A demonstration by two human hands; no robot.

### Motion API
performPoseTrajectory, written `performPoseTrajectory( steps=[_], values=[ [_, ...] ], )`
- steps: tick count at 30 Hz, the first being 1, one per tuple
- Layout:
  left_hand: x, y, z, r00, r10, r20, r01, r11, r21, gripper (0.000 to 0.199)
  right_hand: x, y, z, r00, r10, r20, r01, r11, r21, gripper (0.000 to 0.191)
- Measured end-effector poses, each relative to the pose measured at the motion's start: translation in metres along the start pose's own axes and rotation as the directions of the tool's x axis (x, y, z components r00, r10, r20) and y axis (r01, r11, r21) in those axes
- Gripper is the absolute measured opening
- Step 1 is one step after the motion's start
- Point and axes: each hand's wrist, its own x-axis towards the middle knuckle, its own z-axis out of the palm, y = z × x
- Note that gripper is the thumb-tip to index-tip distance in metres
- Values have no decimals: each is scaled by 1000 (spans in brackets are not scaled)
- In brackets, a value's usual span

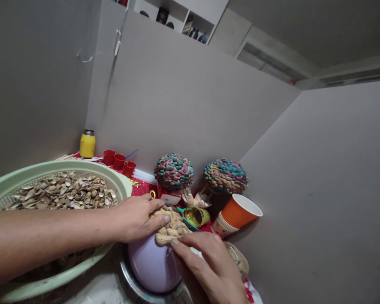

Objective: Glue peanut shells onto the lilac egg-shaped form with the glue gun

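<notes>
A smooth light purple balloon (pixel 153 264) sits in a metal bowl (pixel 126 274) in front of me. Whole peanut shells (pixel 173 224) cover its upper far side in a close layer. My left hand (pixel 137 217) lies over the left edge of this layer, its thumb on the near side and its fingers partly hidden behind, holding the balloon. At the lower edge of the layer, the fingertips of my right hand (pixel 212 261) are closed on a peanut shell (pixel 164 239) that lies against the purple surface. The right hand's lower fingers are hidden.
A green colander (pixel 126 185) of split shells stands at left. Behind are a yellow bottle (pixel 88 144), red cups (pixel 119 161) and two domes covered in coloured shells (pixel 174 171), (pixel 226 176). An orange paper cup (pixel 237 213) and a tipped yellow-stained cup (pixel 198 216) stand at right.
</notes>
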Motion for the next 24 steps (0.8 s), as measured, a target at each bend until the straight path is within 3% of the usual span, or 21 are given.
performPoseTrajectory(
  steps=[6,14,24],
  values=[
    [-1,1,-1,1000,0,-9,0,1000,3,61,-7,0,-6,998,53,-19,-53,999,13,32],
    [0,-2,2,1000,13,-15,-13,1000,3,63,8,2,10,999,19,-36,-21,999,-38,18],
    [0,-1,0,1000,24,-16,-24,1000,6,61,9,1,13,999,46,-23,-46,999,-6,19]
  ],
)
